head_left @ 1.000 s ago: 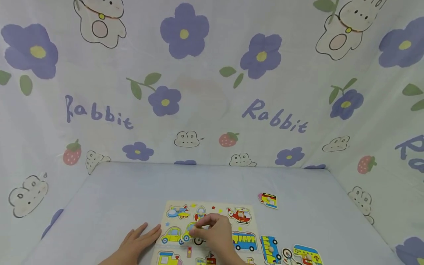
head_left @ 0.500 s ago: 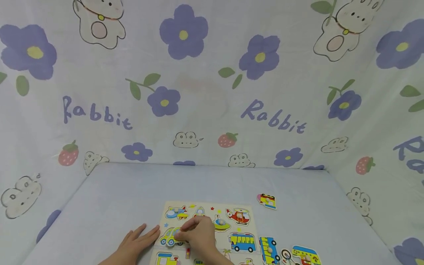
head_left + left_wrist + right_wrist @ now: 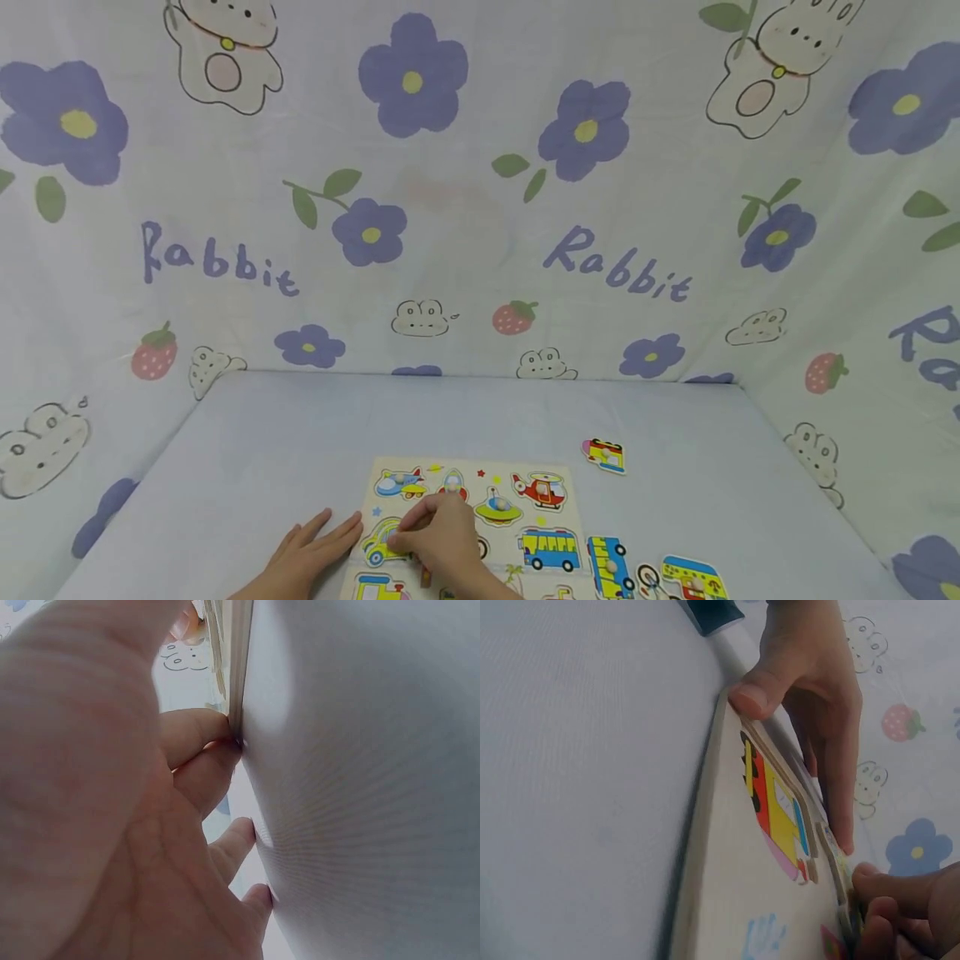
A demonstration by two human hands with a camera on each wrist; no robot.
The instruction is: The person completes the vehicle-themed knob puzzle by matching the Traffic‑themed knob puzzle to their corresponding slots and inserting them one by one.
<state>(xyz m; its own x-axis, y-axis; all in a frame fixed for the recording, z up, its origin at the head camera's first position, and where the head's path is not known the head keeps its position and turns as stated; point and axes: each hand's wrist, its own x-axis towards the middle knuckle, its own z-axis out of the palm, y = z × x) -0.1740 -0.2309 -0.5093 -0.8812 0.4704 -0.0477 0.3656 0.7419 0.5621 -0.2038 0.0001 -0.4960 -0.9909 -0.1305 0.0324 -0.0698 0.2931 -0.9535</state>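
Note:
My right hand [image 3: 446, 540] pinches a yellow car puzzle piece [image 3: 375, 552] with thumb and fingertips. The piece overlaps the printed car at the left of the wooden puzzle board [image 3: 566, 518] and sits slightly rotated there; the hand hides its right part. In the right wrist view, the right fingers [image 3: 877, 881] are close over the board's face. My left hand [image 3: 311, 550] lies on the table with spread fingers, fingertips at the board's left edge. The left wrist view has two of its fingers [image 3: 199, 739] against the board's side [image 3: 238, 667].
Airplane [image 3: 400, 482], flying saucer [image 3: 498, 510] and helicopter [image 3: 542, 493] pieces with knobs sit in the board. Right of it lie a blue bus piece [image 3: 609, 567], a bicycle piece [image 3: 649, 578] and a yellow-blue vehicle piece [image 3: 693, 575]. A train-like piece [image 3: 604, 455] lies farther back.
My right hand has moved left with the car piece, from the board's middle onto the printed car, and the piece has turned a little. The left hand has stayed put.

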